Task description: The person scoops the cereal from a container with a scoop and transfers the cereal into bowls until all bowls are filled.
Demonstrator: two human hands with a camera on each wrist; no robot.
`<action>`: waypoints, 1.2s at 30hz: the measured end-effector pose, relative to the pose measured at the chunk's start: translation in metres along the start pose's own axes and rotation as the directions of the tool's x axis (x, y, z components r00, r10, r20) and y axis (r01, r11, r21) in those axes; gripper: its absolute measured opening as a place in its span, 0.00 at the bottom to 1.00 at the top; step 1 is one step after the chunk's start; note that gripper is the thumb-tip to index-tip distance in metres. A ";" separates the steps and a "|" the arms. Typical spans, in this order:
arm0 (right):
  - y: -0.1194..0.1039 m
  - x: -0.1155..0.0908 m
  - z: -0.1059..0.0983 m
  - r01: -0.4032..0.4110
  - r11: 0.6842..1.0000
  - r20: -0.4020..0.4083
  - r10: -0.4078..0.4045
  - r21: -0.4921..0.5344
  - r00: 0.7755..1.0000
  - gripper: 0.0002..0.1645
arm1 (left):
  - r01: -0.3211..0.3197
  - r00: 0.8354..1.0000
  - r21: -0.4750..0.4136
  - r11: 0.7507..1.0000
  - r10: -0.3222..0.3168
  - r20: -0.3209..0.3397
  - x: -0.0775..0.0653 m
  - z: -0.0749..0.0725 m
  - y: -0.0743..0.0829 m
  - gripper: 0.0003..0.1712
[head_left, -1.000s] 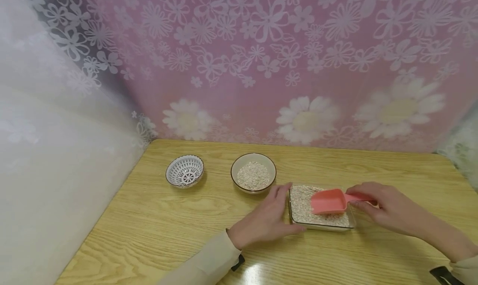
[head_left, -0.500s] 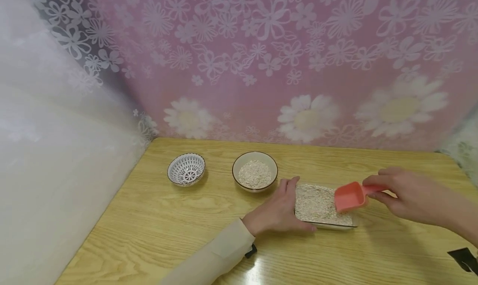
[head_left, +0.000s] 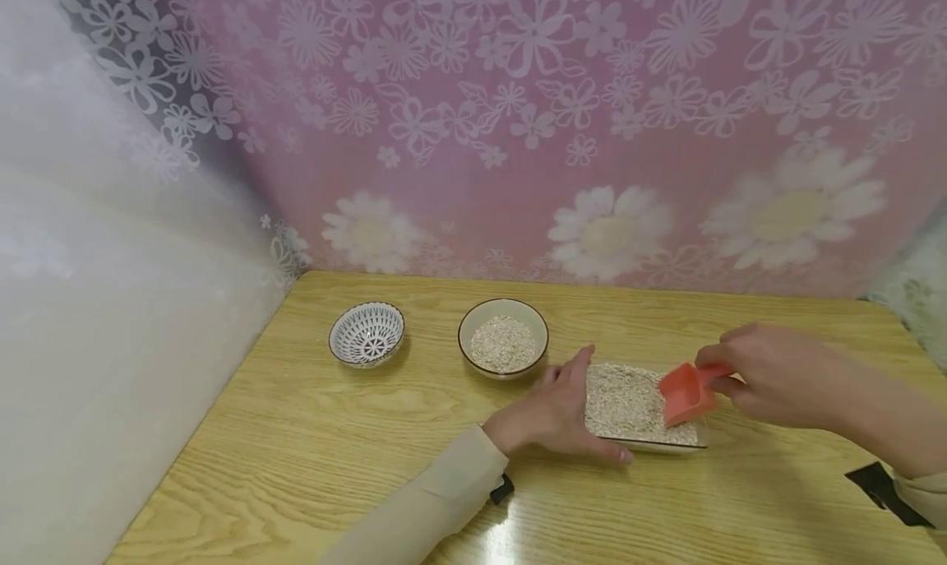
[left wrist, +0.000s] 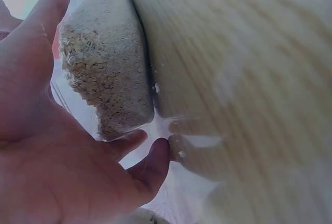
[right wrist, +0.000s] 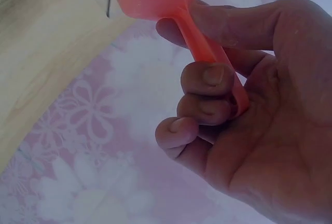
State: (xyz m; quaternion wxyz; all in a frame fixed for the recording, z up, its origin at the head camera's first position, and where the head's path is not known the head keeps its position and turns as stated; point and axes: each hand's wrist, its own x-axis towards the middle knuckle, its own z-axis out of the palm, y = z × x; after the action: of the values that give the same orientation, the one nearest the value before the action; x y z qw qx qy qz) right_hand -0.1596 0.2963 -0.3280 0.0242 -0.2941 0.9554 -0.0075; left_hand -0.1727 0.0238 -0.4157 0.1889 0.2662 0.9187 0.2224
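Note:
A rectangular clear glass container [head_left: 644,445] with a dark rim holds rolled oats [head_left: 625,400]; the left wrist view shows the oats [left wrist: 114,58] through its wall. My left hand [head_left: 551,413] holds the container's left end, thumb along the front side and fingers by the back left corner. In my right hand [head_left: 769,376] is a coral-pink plastic scoop [head_left: 684,394], its front edge down in the oats at the right end. The right wrist view shows thumb and curled fingers [right wrist: 207,79] round the scoop's handle [right wrist: 199,42].
Behind my left hand stands a beige bowl [head_left: 540,353] with a brown rim and oats inside. Farther left is a smaller black-and-white patterned bowl [head_left: 367,335]. All stand on a wood-grain table [head_left: 296,450], with a pink flowered curtain [head_left: 473,178] behind it.
The scoop was first lying over the middle of the oats, then drew right and now tips steeply into the right end. The left hand and container have shifted slightly right.

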 end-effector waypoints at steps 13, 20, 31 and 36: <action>0.015 -0.013 0.056 0.110 0.982 -0.282 -0.064 0.151 0.957 0.17 | 0.016 1.000 -0.025 1.000 -0.017 -0.014 0.002 0.001 -0.001 0.79; 0.011 -0.017 0.085 0.166 0.967 -0.410 -0.074 0.194 0.909 0.22 | 0.024 1.000 -0.009 1.000 -0.024 -0.007 0.002 0.001 -0.001 0.78; -0.006 -0.008 0.095 0.207 0.968 -0.494 -0.113 0.140 0.862 0.23 | 0.023 1.000 -0.006 1.000 -0.023 -0.008 0.003 0.001 0.000 0.79; -0.011 -0.010 0.096 0.183 0.966 -0.504 -0.068 0.183 0.861 0.25 | 0.037 0.999 -0.006 0.999 -0.037 -0.010 0.003 0.000 0.000 0.79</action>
State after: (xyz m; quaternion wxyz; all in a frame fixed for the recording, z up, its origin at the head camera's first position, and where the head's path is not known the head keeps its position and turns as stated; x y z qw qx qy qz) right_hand -0.1402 0.2933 -0.4232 -0.1881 -0.3397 0.9013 -0.1921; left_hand -0.1744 0.0255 -0.4166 0.1890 0.2473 0.9238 0.2231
